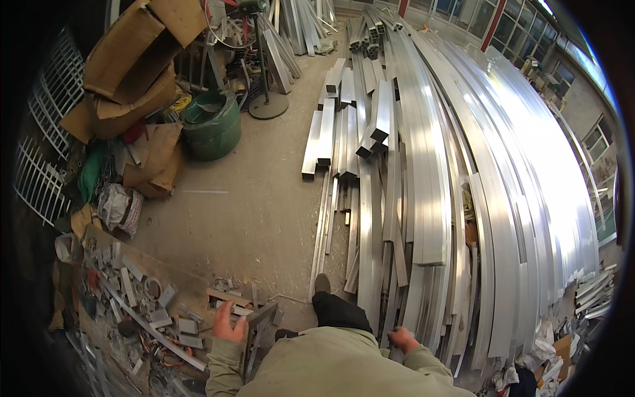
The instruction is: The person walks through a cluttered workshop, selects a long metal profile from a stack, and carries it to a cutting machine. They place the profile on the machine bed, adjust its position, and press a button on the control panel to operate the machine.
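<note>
My left hand is raised at the lower left, its fingers apart and holding nothing that I can see. Just beside it stands a dark metal frame at the edge of a cluttered workbench. Offcuts of metal profile lie scattered over that bench. My right hand hangs low by my right side with its fingers curled. Something small and dark shows at its fingertips, too small to name. Close to this hand run the near ends of long silvery metal profiles.
Short square tubes lie across the long profiles. A green tub, cardboard boxes and a stand with a round base are at the far left. Bags and scraps lie at the lower right. Concrete floor runs between.
</note>
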A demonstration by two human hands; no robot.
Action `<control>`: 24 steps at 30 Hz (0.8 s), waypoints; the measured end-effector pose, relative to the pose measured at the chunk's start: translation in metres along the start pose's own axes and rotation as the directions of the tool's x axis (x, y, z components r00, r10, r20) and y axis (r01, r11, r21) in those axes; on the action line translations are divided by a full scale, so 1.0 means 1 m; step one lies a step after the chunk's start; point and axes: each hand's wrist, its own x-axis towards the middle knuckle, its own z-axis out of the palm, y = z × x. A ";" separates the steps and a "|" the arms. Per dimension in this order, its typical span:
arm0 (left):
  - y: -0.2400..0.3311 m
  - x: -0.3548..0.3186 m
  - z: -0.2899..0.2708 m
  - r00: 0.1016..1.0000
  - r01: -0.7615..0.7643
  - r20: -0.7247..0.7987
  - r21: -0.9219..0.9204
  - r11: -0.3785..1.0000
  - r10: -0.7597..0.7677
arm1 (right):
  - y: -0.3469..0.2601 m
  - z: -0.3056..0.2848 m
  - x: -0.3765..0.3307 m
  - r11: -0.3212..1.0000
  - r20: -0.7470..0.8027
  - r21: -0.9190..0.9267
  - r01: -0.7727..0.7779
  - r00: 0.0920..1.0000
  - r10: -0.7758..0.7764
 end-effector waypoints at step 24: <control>-0.074 0.656 -0.002 0.968 0.128 0.210 0.074 0.989 -0.141 | -0.684 -0.111 0.354 0.968 -0.062 0.015 0.250 0.967 -0.249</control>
